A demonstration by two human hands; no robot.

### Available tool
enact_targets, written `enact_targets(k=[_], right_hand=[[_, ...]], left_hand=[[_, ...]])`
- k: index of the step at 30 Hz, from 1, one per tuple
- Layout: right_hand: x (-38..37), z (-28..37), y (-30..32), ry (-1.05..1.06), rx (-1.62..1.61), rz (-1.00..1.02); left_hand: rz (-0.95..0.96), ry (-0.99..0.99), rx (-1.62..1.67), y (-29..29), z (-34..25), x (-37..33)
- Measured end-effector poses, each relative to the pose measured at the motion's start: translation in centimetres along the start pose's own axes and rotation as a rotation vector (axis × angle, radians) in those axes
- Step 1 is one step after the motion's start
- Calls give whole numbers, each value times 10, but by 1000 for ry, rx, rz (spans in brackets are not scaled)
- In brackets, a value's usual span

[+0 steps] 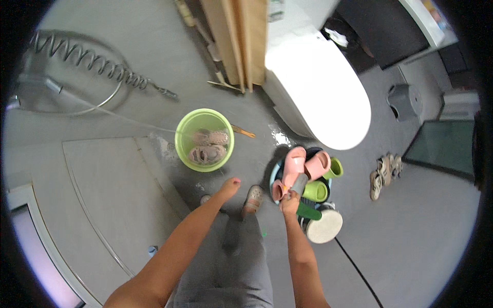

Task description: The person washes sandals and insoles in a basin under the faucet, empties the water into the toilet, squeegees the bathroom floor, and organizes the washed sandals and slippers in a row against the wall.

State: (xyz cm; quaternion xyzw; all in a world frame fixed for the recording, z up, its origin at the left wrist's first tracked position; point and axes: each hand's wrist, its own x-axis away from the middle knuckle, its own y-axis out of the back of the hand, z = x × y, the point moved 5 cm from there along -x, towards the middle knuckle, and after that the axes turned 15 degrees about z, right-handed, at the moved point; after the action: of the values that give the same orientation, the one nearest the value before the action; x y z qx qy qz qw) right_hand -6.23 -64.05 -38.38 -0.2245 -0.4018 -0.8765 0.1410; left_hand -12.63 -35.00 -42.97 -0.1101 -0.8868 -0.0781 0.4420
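Observation:
My right hand (290,203) is closed around a long thing with a grey, see-through-looking end (299,183) and a green end (309,211); its exact kind is unclear. Just beyond it, pink slippers (295,165) and green slippers (315,191) are piled in a dark basin with a pale blue rim (273,179). My left hand (230,188) hangs in the air with its fingers curled in, seemingly holding nothing. In front of it stands a light green bucket (181,154) with beige sandals (207,153) inside. A thin stream of water (128,119) runs into the bucket.
A wall tap (54,84) and coiled hose (95,61) are at left. A white toilet (321,92) stands ahead. Beside the bucket lies an orange-brown stick-like tool (243,131). A round white-topped stool (324,227), grey stool (405,101) and sneakers (384,172) are at right.

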Motion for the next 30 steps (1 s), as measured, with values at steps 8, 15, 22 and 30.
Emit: enact_targets(k=[8, 15, 22, 30], right_hand=[[-93, 169, -188, 466, 358, 507], [-153, 250, -353, 697, 1013, 556], [-190, 186, -413, 477, 1447, 403], [-241, 185, -438, 502, 1251, 814]], left_hand=[[-288, 303, -241, 128, 121, -46], [-876, 422, 659, 162, 218, -151], [-789, 106, 906, 176, 237, -202], [-517, -343, 1558, 179, 219, -211]])
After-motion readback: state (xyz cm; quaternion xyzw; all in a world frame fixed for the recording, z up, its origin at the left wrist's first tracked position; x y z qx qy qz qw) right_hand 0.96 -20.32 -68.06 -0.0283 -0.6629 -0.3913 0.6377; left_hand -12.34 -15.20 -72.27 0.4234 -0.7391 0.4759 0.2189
